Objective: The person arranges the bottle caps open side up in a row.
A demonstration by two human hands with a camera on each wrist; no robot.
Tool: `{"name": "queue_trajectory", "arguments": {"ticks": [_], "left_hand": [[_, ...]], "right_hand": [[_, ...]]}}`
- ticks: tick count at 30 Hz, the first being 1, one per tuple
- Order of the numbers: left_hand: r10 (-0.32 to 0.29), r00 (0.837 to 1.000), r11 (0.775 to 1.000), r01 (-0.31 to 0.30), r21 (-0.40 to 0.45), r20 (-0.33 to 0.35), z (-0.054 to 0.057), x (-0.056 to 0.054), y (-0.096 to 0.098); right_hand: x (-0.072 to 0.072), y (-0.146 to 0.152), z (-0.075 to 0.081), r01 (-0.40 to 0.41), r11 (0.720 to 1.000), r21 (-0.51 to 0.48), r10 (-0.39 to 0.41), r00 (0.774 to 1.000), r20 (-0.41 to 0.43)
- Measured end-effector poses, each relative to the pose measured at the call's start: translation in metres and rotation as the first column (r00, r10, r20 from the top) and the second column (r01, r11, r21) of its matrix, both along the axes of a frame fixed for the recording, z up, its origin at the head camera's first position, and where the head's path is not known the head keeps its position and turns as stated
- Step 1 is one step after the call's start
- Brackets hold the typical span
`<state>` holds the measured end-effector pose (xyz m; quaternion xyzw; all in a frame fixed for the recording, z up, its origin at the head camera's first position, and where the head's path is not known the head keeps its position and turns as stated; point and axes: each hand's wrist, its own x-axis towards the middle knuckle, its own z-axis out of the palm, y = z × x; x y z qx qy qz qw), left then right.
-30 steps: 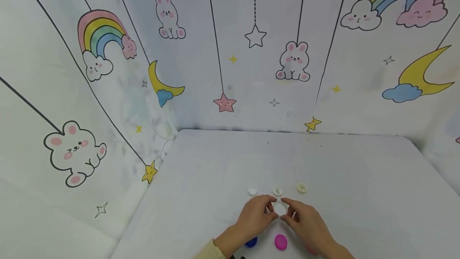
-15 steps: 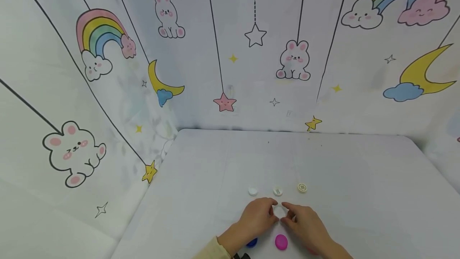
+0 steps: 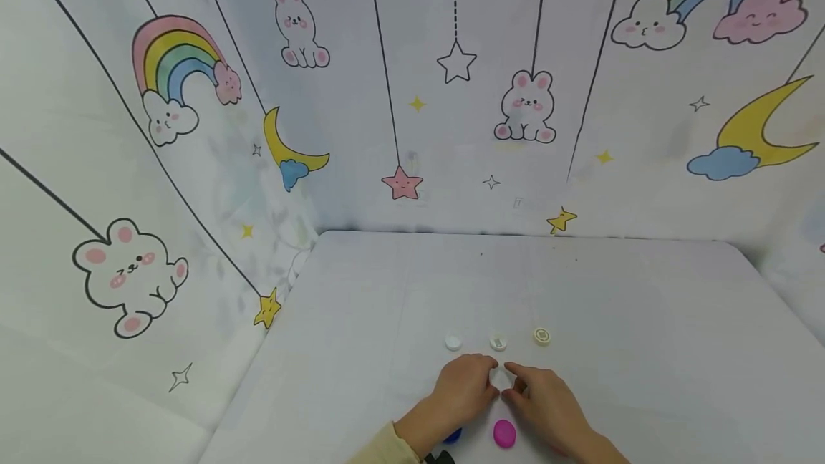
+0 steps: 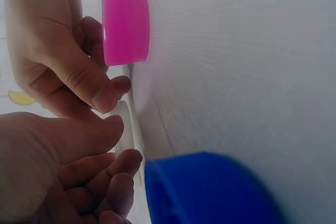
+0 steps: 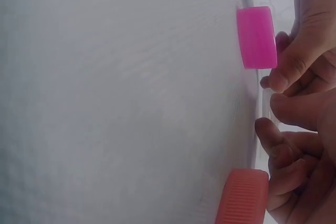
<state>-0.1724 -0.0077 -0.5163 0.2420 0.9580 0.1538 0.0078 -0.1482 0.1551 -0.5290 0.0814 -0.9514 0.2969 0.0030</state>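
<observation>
Between my two hands is a white bottle cap (image 3: 500, 378) with a ridged side (image 4: 124, 129), gripped from both sides by thumbs and fingers. My left hand (image 3: 462, 387) holds its left side, and my right hand (image 3: 546, 401) its right side. The cap is low over the white table; whether it touches the cloth I cannot tell. Nearer me stands a bright pink cap (image 3: 505, 434), also seen in the left wrist view (image 4: 126, 27). A blue cap (image 4: 205, 190) stands beside my left wrist, and a ridged red cap (image 5: 243, 198) is by my right hand.
Beyond the hands, a row holds a white cap (image 3: 454, 343), a white cap with a mark on top (image 3: 498, 344) and a pale yellow cap (image 3: 542, 336) with a printed ring. A patterned cloth backdrop (image 3: 361, 127) rises behind the white table (image 3: 644, 321).
Both hands have come slightly nearer to me with the white cap between them, mostly in the first half second. Since then they have hardly moved. The other caps have stayed in place.
</observation>
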Motion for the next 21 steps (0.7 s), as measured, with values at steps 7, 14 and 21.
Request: {"name": "queue_trajectory", "arguments": {"ticks": [7, 14, 21], "left_hand": [[0.003, 1.0, 1.0, -0.003, -0.022, 0.007, -0.0013, -0.0008, 0.0016], [0.003, 1.0, 0.999, -0.002, -0.037, 0.026, -0.0017, -0.0017, 0.0019], [-0.005, 1.0, 0.999, 0.005, -0.034, 0.004, -0.0034, -0.0012, 0.0007]], "right_hand": [[-0.0006, -0.0006, -0.0011, 0.005, 1.0, 0.013, -0.005, 1.0, -0.003], [-0.0014, -0.0011, -0.0012, 0.001, 1.0, 0.028, -0.002, 1.0, 0.022], [-0.0019, -0.0014, -0.0033, -0.007, 0.999, 0.034, 0.006, 0.999, 0.033]]}}
